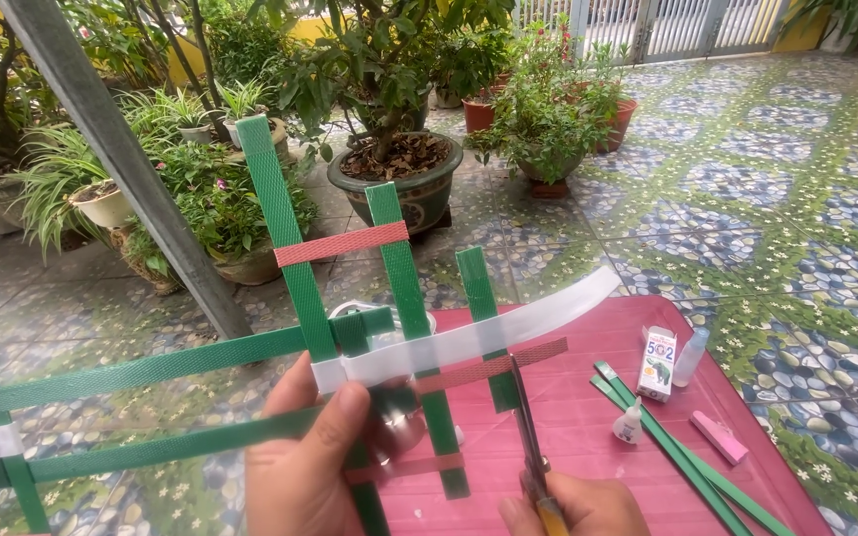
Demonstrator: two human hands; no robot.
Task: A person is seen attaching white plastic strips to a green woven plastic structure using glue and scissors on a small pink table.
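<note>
My left hand point(305, 467) grips a woven frame of green plastic straps point(290, 248) with red cross strips point(342, 243) and a white strip point(489, 333) running up to the right. The thumb presses on the white strip's left end. My right hand point(578, 506) holds scissors point(526, 427) at the bottom centre. Their blades point up and touch the lower red strip point(494, 365) just under the white one. All of this is held above a red table point(588, 437).
On the table's right lie a small glue box point(658, 362), a small glue bottle point(630, 422), a clear tube point(691, 357), a pink block point(718, 437) and loose green straps point(682, 452). A grey metal post point(121, 159) and potted plants point(399, 169) stand on the tiled patio behind.
</note>
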